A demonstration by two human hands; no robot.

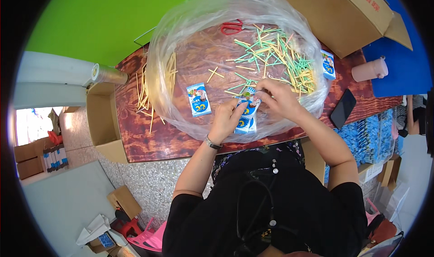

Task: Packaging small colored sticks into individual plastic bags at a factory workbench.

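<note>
My left hand grips the side of a small blue-and-white packet between thumb and fingers. At the packet's upper end, my right hand is pinched closed; whether it also holds a thin stick cannot be made out. Just below lies another blue-and-white packet, partly overlapped by the first. Left of my hands a third packet rests flat on the clear plastic sheet. A heap of thin green and yellow sticks spreads to the right, with two yellow sticks crossed near the middle.
Red-handled scissors lie at the back. More yellow sticks sit at the table's left. A large cardboard box, a pink bottle, a dark phone and another packet are on the right. An open carton stands by the left edge.
</note>
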